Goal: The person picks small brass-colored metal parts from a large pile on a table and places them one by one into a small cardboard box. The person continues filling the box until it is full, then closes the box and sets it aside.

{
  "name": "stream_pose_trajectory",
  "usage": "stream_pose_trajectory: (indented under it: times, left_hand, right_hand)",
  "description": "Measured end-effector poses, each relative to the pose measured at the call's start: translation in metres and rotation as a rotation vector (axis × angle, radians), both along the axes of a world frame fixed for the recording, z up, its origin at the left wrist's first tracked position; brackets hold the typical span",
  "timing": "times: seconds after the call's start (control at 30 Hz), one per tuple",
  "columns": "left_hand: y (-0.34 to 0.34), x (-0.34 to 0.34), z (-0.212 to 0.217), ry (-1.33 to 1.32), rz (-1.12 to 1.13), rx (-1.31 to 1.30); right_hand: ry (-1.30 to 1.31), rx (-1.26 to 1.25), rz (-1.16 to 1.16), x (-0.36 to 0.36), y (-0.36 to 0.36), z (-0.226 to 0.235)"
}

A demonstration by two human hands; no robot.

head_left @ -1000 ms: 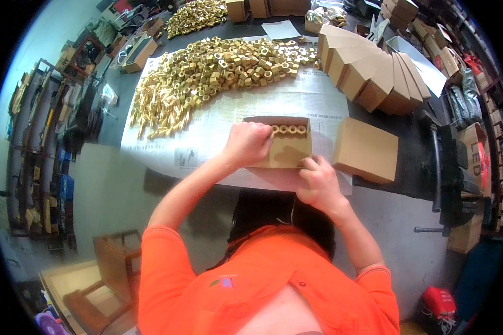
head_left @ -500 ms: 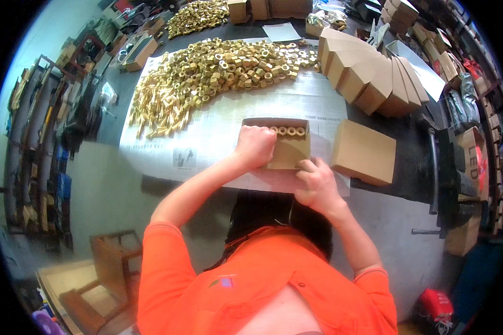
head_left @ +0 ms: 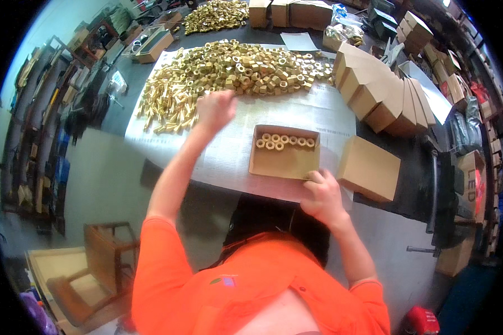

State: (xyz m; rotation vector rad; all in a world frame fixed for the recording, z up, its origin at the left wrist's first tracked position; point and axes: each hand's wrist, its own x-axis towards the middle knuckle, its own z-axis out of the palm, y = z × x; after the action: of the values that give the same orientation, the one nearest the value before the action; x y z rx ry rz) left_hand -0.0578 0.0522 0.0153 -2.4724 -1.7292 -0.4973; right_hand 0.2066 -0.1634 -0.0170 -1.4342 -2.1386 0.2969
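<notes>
A shallow open cardboard box (head_left: 285, 169) sits on newspaper in front of me. Several brass nuts (head_left: 284, 139) stand inside it along its far side, in a row with a shorter second row at the left. My right hand (head_left: 323, 196) has its fingers curled at the box's near right corner and seems to pinch the edge. Away to the left, my left hand (head_left: 216, 111) is closed at the near edge of a big pile of brass nuts (head_left: 246, 70); anything inside its fingers is hidden. Slender brass pieces (head_left: 170, 106) lie heaped at the pile's left.
Right of the open box lies a closed cardboard box (head_left: 370, 168). Behind it, a fanned row of cardboard boxes (head_left: 377, 92) leans along the table. Another brass heap (head_left: 215, 17) and a white sheet (head_left: 298, 41) are at the far side. A wooden chair (head_left: 103, 268) stands lower left.
My left hand has left the box and moved left and away to the nut pile. More nuts now show in the box. My right hand has stayed at its near right corner.
</notes>
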Motion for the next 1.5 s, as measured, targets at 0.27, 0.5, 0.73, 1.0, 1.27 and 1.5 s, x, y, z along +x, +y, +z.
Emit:
stream_pose_trajectory:
  times: [0.27, 0.5, 0.73, 1.0, 1.27, 1.5]
  left_hand:
    - [0.039, -0.048, -0.047, 0.132, 0.197, -0.101]
    - [0.042, -0.062, -0.059, 0.082, 0.133, -0.068]
    - [0.030, -0.069, -0.056, -0.619, -0.046, -0.825]
    - [-0.020, -0.047, -0.047, -0.103, -0.072, -0.160]
    - [-0.013, -0.033, -0.041, -0.237, -0.132, -0.230]
    - [-0.078, 0.059, 0.012, -0.275, -0.504, -0.310]
  right_hand:
    - [0.003, -0.006, 0.005, 0.000, 0.000, 0.002]
    - [0.006, 0.017, 0.012, 0.000, 0.000, 0.001]
    - [0.016, 0.003, 0.012, -0.001, 0.000, 0.001]
    - [0.015, -0.001, 0.004, -0.001, -0.002, 0.001]
    - [-0.011, -0.006, 0.014, 0.002, -0.002, -0.005]
    - [0.004, -0.004, -0.006, 0.000, -0.002, -0.006]
